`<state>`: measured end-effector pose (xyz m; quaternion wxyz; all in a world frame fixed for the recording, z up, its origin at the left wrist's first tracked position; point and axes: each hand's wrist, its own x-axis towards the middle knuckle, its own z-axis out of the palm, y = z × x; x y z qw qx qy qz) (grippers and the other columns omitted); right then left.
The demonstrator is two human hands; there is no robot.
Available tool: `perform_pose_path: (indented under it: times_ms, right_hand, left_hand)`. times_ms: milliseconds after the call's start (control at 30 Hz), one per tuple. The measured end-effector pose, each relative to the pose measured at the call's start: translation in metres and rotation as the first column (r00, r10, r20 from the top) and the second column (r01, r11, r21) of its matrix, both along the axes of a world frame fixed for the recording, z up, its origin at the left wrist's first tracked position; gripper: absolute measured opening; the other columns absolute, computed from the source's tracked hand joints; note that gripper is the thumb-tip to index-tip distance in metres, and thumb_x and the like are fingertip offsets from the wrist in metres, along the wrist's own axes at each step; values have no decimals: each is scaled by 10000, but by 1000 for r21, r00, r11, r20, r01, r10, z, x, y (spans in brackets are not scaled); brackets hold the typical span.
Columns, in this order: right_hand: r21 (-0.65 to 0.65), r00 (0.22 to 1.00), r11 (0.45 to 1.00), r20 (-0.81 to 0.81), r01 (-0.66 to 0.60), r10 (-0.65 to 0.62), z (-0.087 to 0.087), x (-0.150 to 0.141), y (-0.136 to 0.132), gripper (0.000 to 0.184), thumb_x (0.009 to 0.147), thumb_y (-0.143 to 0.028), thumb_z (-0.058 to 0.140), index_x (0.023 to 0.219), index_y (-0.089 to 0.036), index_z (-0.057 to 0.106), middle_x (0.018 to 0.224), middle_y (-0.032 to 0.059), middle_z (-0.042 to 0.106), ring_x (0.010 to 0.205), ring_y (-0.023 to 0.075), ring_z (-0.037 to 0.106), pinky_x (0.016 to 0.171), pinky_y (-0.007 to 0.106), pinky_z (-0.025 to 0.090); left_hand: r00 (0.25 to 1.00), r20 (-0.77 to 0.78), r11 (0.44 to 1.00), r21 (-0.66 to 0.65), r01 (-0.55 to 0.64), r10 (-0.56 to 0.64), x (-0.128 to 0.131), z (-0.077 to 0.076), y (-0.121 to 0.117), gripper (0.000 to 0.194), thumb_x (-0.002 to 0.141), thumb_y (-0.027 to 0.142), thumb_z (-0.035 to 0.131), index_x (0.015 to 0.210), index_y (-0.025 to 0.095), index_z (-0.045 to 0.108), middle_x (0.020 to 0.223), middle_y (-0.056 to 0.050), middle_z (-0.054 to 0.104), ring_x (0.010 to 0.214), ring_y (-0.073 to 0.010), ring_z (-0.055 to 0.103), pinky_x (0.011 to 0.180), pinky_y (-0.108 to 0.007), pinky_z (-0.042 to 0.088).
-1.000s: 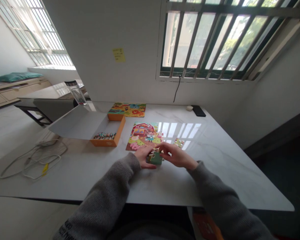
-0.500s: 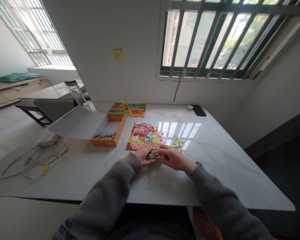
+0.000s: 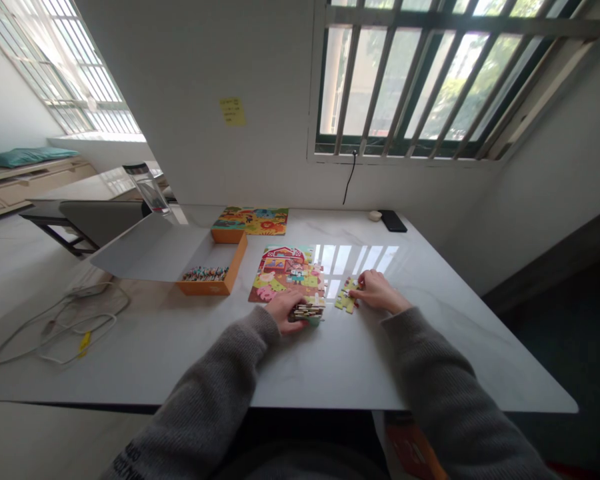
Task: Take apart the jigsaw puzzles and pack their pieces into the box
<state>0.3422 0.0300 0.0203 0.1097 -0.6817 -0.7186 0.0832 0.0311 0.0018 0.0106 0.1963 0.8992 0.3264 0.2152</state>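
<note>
Around one farm puzzle (image 3: 280, 272) count one animal picture (image 3: 260, 221) at eleven o'clock, one orange box (image 3: 234, 267) at nine, one clear bottle (image 3: 153, 190) at ten and one phone (image 3: 393, 221) at two. One stack of pieces (image 3: 310, 313) is at five; one yellow-green cluster (image 3: 345, 298) is at four, its pieces too small to number. There are two hands (image 3: 379, 292), two barred windows (image 3: 430, 87) and one yellow note (image 3: 233, 112). Box pieces (image 3: 206, 274): many, uncountable.

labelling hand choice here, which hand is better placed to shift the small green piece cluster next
Right, most likely: the right hand has its fingertips at the green piece cluster, while the left hand grips the stack of pieces by the farm puzzle.
</note>
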Motion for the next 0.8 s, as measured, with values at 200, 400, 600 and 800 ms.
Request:
perform_pose_path:
  times_ms: [200, 400, 600, 800]
  right_hand:
    - [80, 770, 982, -611, -170, 183, 14, -13, -7, 233, 841, -362, 613, 976, -189, 534, 761, -10, 587, 659, 145, 553, 628, 282, 452]
    - [236, 482, 842, -731, -485, 482, 40, -53, -37, 237, 945, -364, 551, 1060, -186, 655, 973, 67, 644, 880, 176, 618, 786, 339, 514]
    - [291, 595, 673, -318, -680, 739, 35, -97, -63, 248, 979, -202, 508, 1136, -250, 694, 991, 67, 649, 988, 210, 571, 914, 416, 462]
    - [354, 614, 671, -273, -652, 741, 29, -101, -66, 260, 947, -181, 559, 1161, -274, 671, 1033, 61, 612, 1022, 210, 564, 931, 403, 477]
  left_hand:
    - [998, 50, 998, -58, -24, 27, -5, 0, 4, 359, 759, 331, 660, 1058, 139, 611, 959, -110, 671, 846, -240, 624, 781, -373, 513]
    - [997, 54, 995, -84, -48, 53, -5, -8, 6, 441, 753, 343, 688, 1134, 137, 604, 1040, -130, 678, 927, -273, 638, 852, -425, 515]
    - [999, 13, 995, -95, -36, 37, -6, -6, 3, 687, 590, 477, 827, 1159, 173, 589, 1102, -111, 665, 1010, -316, 616, 918, -458, 480]
    - [1000, 20, 997, -74, -20, 22, -3, -8, 4, 400, 740, 444, 708, 1004, 162, 608, 972, -90, 657, 935, -284, 618, 864, -436, 481]
